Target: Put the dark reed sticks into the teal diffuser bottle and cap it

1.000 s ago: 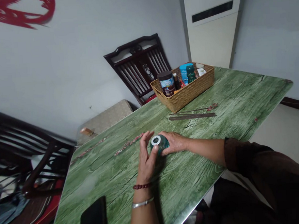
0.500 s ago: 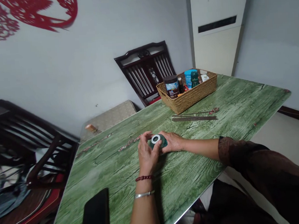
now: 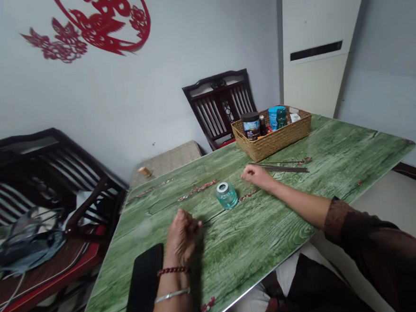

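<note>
A teal glass bottle (image 3: 227,198) with a silver ring collar stands upright on the green wood-patterned table (image 3: 263,237), apart from both hands. To its left, my left hand (image 3: 182,234) is raised with fingers curled in and nothing visible in them. It wears a dark red bead bracelet and a silver bangle. On the bottle's other side, my right hand (image 3: 257,176) has its fingers curled together, with no object showing in them. Several thin dark brown sticks (image 3: 289,169) lie just beyond it, their left ends close to the hand or partly behind it.
A wicker basket (image 3: 274,143) of jars and bottles stands at the table's back. A black flat object (image 3: 144,284) lies left of my left forearm. Dark wooden chairs (image 3: 222,107) stand behind and to the left; a low table (image 3: 172,160) is beyond the far edge.
Both hands have let go of the teal glass bottle, which now stands on the table. My left hand has drawn back left; my right hand has moved toward the sticks. The view has shifted.
</note>
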A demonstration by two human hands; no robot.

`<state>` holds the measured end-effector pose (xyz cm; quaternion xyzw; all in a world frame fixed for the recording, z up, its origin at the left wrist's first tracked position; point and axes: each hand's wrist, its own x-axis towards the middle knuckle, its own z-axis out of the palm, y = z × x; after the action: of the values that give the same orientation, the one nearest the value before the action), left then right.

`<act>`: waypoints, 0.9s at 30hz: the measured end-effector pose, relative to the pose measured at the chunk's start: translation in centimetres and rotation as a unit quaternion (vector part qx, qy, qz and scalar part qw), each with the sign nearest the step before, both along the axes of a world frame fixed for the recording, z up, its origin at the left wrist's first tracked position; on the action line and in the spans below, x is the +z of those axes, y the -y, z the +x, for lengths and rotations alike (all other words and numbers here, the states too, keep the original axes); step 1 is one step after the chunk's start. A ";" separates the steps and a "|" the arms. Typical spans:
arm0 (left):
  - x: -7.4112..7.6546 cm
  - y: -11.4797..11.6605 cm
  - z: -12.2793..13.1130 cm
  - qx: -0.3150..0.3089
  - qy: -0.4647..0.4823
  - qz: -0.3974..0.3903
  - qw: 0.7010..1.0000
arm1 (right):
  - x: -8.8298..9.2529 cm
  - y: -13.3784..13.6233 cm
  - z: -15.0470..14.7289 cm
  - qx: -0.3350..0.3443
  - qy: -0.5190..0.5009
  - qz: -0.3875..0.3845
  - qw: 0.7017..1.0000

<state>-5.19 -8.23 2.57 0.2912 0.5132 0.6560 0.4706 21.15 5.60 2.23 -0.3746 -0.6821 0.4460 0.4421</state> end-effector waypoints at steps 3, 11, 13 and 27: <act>-0.5 1.7 0.4 0.005 0.080 -0.001 0.997 | 1.4 0.4 2.8 -0.009 -0.122 -0.057 0.991; -2.5 2.7 3.9 -0.017 -0.034 -0.052 0.998 | 0.0 4.6 5.9 0.011 -0.187 -0.142 0.972; -2.9 2.6 4.5 0.001 -0.088 -0.057 0.994 | -1.6 5.4 5.1 0.014 -0.133 -0.163 0.977; -3.9 2.5 5.2 0.008 -0.219 -0.065 0.973 | -4.1 6.6 3.6 -0.019 0.099 -0.045 0.994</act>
<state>-0.01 -10.76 -1.35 0.3923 0.6480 0.5450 0.3594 24.72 -0.98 -1.88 -0.4492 -0.6943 0.4286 0.3639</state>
